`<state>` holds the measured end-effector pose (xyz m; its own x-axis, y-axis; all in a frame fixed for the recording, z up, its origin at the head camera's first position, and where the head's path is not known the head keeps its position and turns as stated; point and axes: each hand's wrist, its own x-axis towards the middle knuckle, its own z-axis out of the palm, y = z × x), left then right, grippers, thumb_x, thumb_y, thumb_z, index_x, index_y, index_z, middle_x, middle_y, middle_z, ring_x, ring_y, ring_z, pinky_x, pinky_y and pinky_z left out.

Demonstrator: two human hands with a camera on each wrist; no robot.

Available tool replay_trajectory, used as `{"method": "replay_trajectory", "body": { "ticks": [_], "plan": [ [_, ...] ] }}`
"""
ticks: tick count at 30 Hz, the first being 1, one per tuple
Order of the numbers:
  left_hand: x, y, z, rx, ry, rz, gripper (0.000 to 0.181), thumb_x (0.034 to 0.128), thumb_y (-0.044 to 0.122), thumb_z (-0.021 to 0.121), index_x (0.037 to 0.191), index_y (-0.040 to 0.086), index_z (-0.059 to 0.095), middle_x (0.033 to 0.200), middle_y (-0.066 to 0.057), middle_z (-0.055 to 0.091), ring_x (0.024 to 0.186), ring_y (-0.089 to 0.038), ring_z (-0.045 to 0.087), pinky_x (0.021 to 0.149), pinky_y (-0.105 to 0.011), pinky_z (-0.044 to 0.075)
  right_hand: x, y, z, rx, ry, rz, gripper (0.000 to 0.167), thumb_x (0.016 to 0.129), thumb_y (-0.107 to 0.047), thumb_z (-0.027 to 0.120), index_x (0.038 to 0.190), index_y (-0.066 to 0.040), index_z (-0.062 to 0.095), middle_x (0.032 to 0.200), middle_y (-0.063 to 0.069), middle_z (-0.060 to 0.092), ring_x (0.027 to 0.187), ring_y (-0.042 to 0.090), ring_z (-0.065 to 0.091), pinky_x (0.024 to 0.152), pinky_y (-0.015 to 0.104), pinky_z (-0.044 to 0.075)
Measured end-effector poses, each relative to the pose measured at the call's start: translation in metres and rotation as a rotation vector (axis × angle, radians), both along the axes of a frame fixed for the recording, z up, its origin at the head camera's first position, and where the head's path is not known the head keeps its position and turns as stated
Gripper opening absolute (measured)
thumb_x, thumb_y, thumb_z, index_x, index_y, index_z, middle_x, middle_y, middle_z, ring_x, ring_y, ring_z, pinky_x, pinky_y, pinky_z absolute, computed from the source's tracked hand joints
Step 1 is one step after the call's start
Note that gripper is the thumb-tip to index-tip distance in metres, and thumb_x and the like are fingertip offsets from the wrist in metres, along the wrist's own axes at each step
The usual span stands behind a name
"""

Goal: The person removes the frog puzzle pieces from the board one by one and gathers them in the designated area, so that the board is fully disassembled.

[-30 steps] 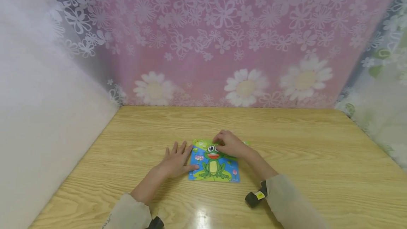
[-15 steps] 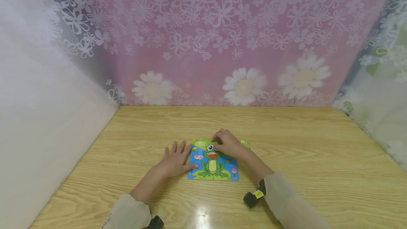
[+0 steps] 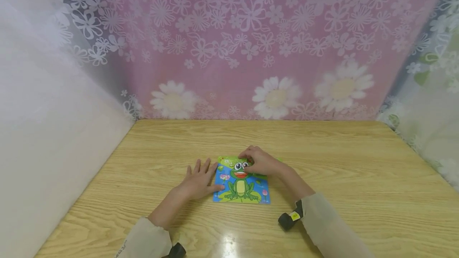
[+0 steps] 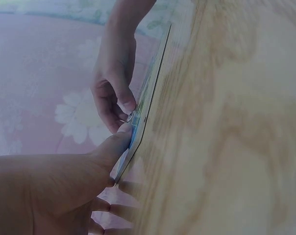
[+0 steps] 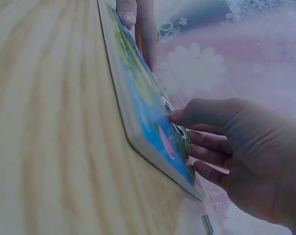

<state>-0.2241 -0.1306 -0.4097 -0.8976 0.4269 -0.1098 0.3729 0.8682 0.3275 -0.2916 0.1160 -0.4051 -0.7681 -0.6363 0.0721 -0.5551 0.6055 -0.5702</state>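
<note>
A flat square puzzle board (image 3: pixel 241 188) with a green frog on blue lies on the table. My left hand (image 3: pixel 197 182) rests flat at its left side, fingers spread, with the thumb (image 4: pixel 119 137) lying on the board's edge. Over the board's upper part, my right hand (image 3: pixel 259 161) has its fingers curled and pinches a puzzle piece (image 5: pixel 181 131) showing the frog's eyes. The right thumb (image 5: pixel 180 116) touches the picture near an eye, with the fingers on the far side. Part of the board's upper right is hidden by this hand.
Beyond the board, a thin flat piece (image 5: pixel 207 224) lies on the table; a bit of green (image 3: pixel 280 160) shows behind the right hand. The wooden table (image 3: pixel 322 150) meets a pink flowered cloth (image 3: pixel 222 71) at the back and a pale wall (image 3: pixel 64 122) at left.
My right thumb and fingers have shifted slightly, uncovering more of the frog's right-hand eye. Less green shows behind the right hand than half a second ago. My left hand stays in place.
</note>
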Motion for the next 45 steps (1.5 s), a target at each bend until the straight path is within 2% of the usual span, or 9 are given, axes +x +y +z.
{"method": "replay_trajectory", "body": {
  "ticks": [8,15,24,32,38,45],
  "plan": [
    [0.0006,0.001,0.0016,0.001,0.009,0.001,0.08,0.0881,0.055,0.05,0.146,0.006,0.023,0.148,-0.023,0.012,0.132,-0.047,0.003,0.098,-0.065,0.005,-0.0012,0.0016,0.0002,-0.01,-0.027,0.021,0.042,0.083,-0.016,0.069,0.122,-0.004,0.058,0.108,0.003,0.049,0.089,0.018,0.043,0.074,0.033,0.042],
    [0.0004,0.0007,0.0011,-0.013,0.014,-0.002,0.08,0.088,0.055,0.05,0.146,0.006,0.023,0.148,-0.023,0.012,0.132,-0.047,0.003,0.098,-0.066,0.006,-0.0005,0.0018,-0.002,-0.002,-0.008,0.025,0.043,0.082,-0.016,0.068,0.123,-0.004,0.059,0.11,0.005,0.049,0.092,0.019,0.042,0.076,0.034,0.04],
    [-0.0008,0.0,0.0002,-0.011,0.018,-0.002,0.081,0.0879,0.055,0.05,0.146,0.006,0.023,0.148,-0.023,0.012,0.132,-0.047,0.004,0.097,-0.066,0.006,-0.0015,0.0001,-0.0047,-0.003,0.001,-0.002,0.043,0.081,-0.019,0.068,0.122,-0.007,0.06,0.111,0.004,0.049,0.094,0.019,0.042,0.079,0.035,0.04],
    [0.0017,0.001,0.0018,-0.016,0.005,-0.005,0.08,0.0882,0.055,0.05,0.146,0.007,0.022,0.148,-0.023,0.012,0.132,-0.047,0.003,0.098,-0.065,0.005,-0.0012,-0.0002,-0.0076,-0.029,-0.008,0.002,0.044,0.08,-0.017,0.068,0.122,-0.006,0.059,0.109,0.004,0.048,0.089,0.019,0.041,0.074,0.034,0.041],
    [0.0028,0.0017,0.0038,-0.019,0.007,-0.005,0.08,0.0889,0.054,0.049,0.146,0.005,0.023,0.148,-0.023,0.013,0.132,-0.047,0.004,0.098,-0.065,0.006,-0.0017,0.0006,-0.0091,-0.029,-0.018,0.001,0.045,0.08,-0.017,0.068,0.123,-0.006,0.059,0.116,0.006,0.049,0.096,0.019,0.042,0.078,0.035,0.041],
    [0.0011,0.0008,0.0007,-0.03,0.022,-0.008,0.081,0.0886,0.057,0.047,0.146,0.006,0.022,0.148,-0.023,0.012,0.132,-0.047,0.004,0.098,-0.065,0.006,-0.002,0.0017,-0.0082,-0.04,-0.041,0.02,0.046,0.082,-0.017,0.067,0.125,-0.005,0.057,0.117,0.007,0.048,0.1,0.022,0.041,0.079,0.037,0.041]
  ]
}}
